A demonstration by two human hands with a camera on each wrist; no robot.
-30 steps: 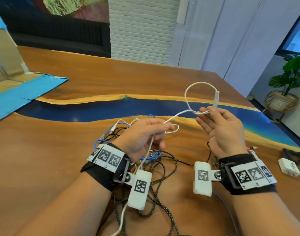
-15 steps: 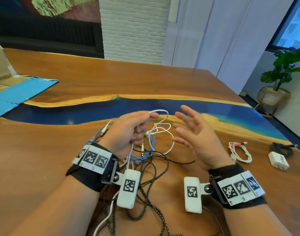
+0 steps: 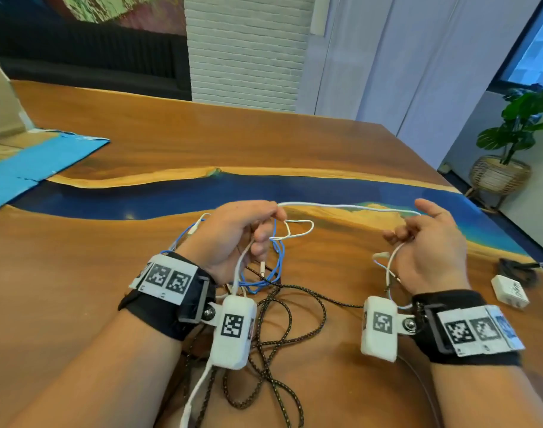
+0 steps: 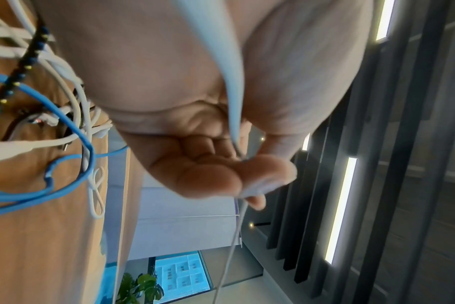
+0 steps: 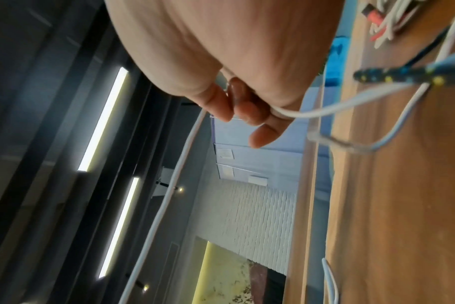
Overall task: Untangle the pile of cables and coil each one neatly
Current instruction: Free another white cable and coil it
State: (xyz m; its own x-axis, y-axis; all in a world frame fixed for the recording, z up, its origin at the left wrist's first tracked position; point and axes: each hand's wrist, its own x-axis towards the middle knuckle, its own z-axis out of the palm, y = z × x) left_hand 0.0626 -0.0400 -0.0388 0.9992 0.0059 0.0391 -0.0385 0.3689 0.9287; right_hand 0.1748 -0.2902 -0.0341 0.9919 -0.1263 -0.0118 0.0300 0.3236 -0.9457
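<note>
White cable (image 3: 347, 206) runs left-to-right across mid-frame, stretched between both hands above the worktop (image 3: 79, 273). Left hand (image 3: 233, 233) pinches one end, right hand (image 3: 427, 242) grips the other. Tangled pile (image 3: 273, 304) sits lower centre, nearer the left.

White cable (image 3: 344, 207) stretched nearly straight across frame centre, its ends looping down at left and right. Blue cable (image 3: 278, 267) coiled loosely lower centre-left. Black braided cable (image 3: 282, 322) sprawls in tangled loops at bottom centre on the table.
</note>
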